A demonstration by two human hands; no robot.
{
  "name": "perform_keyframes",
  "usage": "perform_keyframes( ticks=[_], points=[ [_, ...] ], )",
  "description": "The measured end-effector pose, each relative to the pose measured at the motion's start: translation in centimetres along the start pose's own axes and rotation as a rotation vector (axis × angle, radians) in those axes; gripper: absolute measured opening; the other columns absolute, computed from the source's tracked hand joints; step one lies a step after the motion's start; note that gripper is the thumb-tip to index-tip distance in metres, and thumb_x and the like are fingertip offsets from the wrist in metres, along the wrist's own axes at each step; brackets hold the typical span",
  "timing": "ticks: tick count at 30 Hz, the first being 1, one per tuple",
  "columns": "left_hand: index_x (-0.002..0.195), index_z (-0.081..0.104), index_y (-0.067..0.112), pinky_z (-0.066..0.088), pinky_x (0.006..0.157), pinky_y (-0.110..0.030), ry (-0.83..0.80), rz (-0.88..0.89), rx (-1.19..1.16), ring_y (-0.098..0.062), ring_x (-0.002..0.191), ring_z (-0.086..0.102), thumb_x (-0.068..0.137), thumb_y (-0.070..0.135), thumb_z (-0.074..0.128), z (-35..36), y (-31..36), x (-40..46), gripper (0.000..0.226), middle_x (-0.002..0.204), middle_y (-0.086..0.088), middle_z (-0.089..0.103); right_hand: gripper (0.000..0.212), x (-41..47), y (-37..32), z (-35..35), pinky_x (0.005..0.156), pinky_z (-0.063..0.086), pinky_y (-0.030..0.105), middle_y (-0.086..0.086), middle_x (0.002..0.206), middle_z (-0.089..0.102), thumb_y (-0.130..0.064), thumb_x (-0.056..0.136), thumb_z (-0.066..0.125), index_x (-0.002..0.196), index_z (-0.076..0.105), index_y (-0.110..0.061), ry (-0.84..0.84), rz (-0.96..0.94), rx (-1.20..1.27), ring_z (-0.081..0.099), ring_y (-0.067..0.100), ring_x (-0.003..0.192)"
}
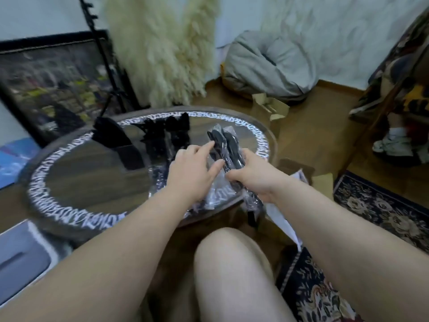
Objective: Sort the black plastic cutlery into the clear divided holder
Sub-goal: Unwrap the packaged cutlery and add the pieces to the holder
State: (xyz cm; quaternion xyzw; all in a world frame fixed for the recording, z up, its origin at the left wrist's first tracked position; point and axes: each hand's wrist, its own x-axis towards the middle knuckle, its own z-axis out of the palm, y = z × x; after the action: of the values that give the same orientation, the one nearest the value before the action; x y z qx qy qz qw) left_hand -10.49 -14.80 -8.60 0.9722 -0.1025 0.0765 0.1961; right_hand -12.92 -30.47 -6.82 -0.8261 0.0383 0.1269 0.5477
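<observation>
A bundle of black plastic cutlery in clear wrapping is held over the right part of the round glass table. My right hand grips the bundle's lower end. My left hand reaches to the bundle with straight fingers, its fingertips touching the wrapping. More black cutlery lies blurred at the table's far side, beside a dark upright shape that may be the holder; I cannot tell. Crumpled clear wrapping lies under my hands.
Behind the table, a framed picture leans on the wall, with a black stand and fluffy pampas grass. Open cardboard boxes sit on the floor at right. My knee is below the table. A patterned rug lies right.
</observation>
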Motion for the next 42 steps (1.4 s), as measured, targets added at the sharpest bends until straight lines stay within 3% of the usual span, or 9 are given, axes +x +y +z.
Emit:
perform_keyframes(
  ticks=[2,6,11,14,20,26,30,35,42],
  points=[
    [0.147,0.029,0.034,0.036,0.103,-0.043,0.017,-0.068,0.044,-0.03,0.126,0.036,0.093,0.057,0.04,-0.8,-2.5,0.0,0.059,0.14,-0.003,0.043,0.049,1.5,-1.3,2.2,0.058,0.052,0.022,0.004,0.093,0.064,-0.01,0.082,0.065,0.125,0.042,-0.019,-0.022,-0.031,-0.031,0.063,0.016,0.073],
    [0.146,0.03,0.036,0.036,0.102,-0.043,0.021,-0.166,0.089,-0.031,0.125,0.037,0.093,0.057,0.041,-0.8,-7.1,-0.1,0.058,0.14,-0.004,0.043,0.061,5.1,-2.4,6.2,0.06,0.05,0.028,0.006,0.102,0.061,-0.012,0.082,0.067,0.134,0.035,-0.018,-0.051,-0.019,-0.119,0.063,0.019,0.079],
    [0.146,0.027,0.038,0.037,0.103,-0.044,-0.086,-0.25,0.112,-0.029,0.13,0.033,0.09,0.061,0.044,1.4,-10.7,-1.2,0.063,0.144,-0.003,0.038,0.085,8.0,-1.1,9.5,0.087,0.053,0.041,0.01,0.123,0.056,-0.029,0.078,0.075,0.144,0.022,-0.018,-0.07,0.037,-0.322,0.06,0.027,0.102],
    [0.148,0.023,0.039,0.034,0.108,-0.045,-0.174,-0.269,0.091,-0.03,0.134,0.028,0.086,0.062,0.05,2.4,-11.7,-1.3,0.071,0.15,-0.003,0.03,0.096,8.4,0.2,10.1,0.071,0.055,0.037,0.007,0.117,0.057,-0.032,0.074,0.078,0.147,0.017,-0.024,-0.085,0.026,-0.299,0.064,0.024,0.089],
    [0.15,0.017,0.038,0.031,0.109,-0.04,-0.278,-0.289,0.034,-0.033,0.134,0.03,0.082,0.064,0.056,3.2,-11.3,-1.2,0.082,0.153,-0.004,0.025,0.084,9.2,1.4,9.2,0.076,0.058,0.047,0.005,0.118,0.06,-0.006,0.077,0.068,0.147,0.026,-0.025,-0.069,-0.018,-0.153,0.069,0.025,0.087],
    [0.15,0.019,0.038,0.032,0.108,-0.04,-0.261,-0.281,-0.064,-0.03,0.137,0.028,0.083,0.06,0.058,4.1,-10.1,0.0,0.081,0.153,-0.003,0.025,0.063,9.6,1.6,8.0,0.051,0.05,0.019,-0.001,0.105,0.063,-0.004,0.084,0.063,0.141,0.042,-0.022,0.038,-0.068,-0.197,0.062,0.011,0.066],
    [0.149,0.018,0.038,0.03,0.11,-0.038,-0.264,-0.249,-0.146,-0.027,0.139,0.026,0.083,0.056,0.061,4.8,-9.9,0.7,0.081,0.155,-0.003,0.021,0.051,9.9,1.7,7.1,0.044,0.044,0.018,-0.006,0.097,0.061,-0.008,0.089,0.054,0.137,0.048,-0.022,0.088,-0.033,-0.075,0.055,0.011,0.058],
    [0.149,0.017,0.04,0.036,0.108,-0.035,-0.269,-0.229,-0.22,-0.023,0.139,0.03,0.082,0.055,0.063,4.7,-10.3,0.8,0.083,0.157,-0.001,0.018,0.057,10.5,2.0,5.6,0.072,0.049,0.026,-0.002,0.122,0.062,-0.006,0.087,0.059,0.139,0.043,-0.024,0.267,-0.075,-0.124,0.063,0.018,0.096],
    [0.15,0.014,0.038,0.034,0.111,-0.039,-0.193,-0.19,-0.321,-0.019,0.138,0.034,0.078,0.052,0.07,4.1,-10.7,0.2,0.093,0.156,0.001,0.022,0.059,8.6,0.4,4.8,0.089,0.045,0.026,-0.005,0.121,0.057,-0.002,0.091,0.052,0.142,0.039,-0.031,0.428,-0.244,-0.157,0.056,0.013,0.106]
  ],
)
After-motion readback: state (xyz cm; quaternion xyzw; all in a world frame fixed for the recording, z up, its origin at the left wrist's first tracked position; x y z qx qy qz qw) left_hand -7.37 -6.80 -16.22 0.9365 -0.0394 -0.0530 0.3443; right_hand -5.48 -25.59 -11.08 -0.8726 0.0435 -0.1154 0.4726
